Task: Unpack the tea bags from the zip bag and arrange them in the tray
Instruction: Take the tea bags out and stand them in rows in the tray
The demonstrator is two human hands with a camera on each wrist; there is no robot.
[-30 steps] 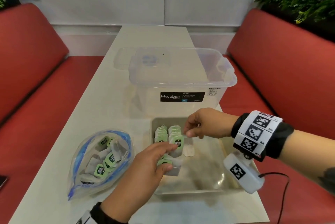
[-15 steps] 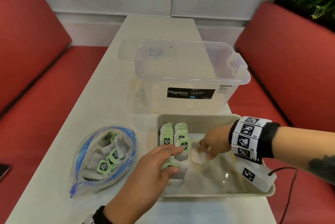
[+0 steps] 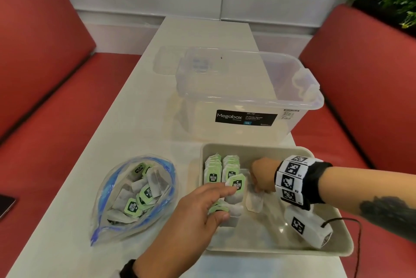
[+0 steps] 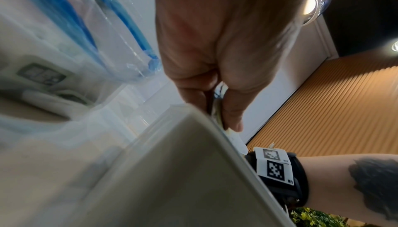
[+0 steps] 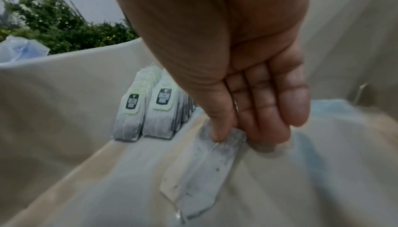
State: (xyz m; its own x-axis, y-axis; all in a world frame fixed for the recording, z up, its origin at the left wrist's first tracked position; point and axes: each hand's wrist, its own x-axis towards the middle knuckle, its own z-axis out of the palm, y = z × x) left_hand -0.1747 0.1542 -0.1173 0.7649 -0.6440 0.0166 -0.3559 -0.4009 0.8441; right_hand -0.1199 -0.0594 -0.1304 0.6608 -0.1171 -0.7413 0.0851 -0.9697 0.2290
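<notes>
The beige tray stands at the near right of the table. Two upright rows of green-tagged tea bags fill its far left corner, also seen as tea bag rows. My right hand pinches one tea bag by its top just right of the rows; in the right wrist view this tea bag slants down to the tray floor. My left hand holds a few tea bags between thumb and fingers, and its index finger touches a leaning tea bag. The open zip bag lies left of the tray.
A clear Megabox storage box stands just behind the tray, its lid behind it. Red benches flank the narrow white table. A dark phone lies at the left edge.
My right hand has come down from above the rows into the tray, lowering its tea bag to the floor. My left hand has stayed at the near end of the rows.
</notes>
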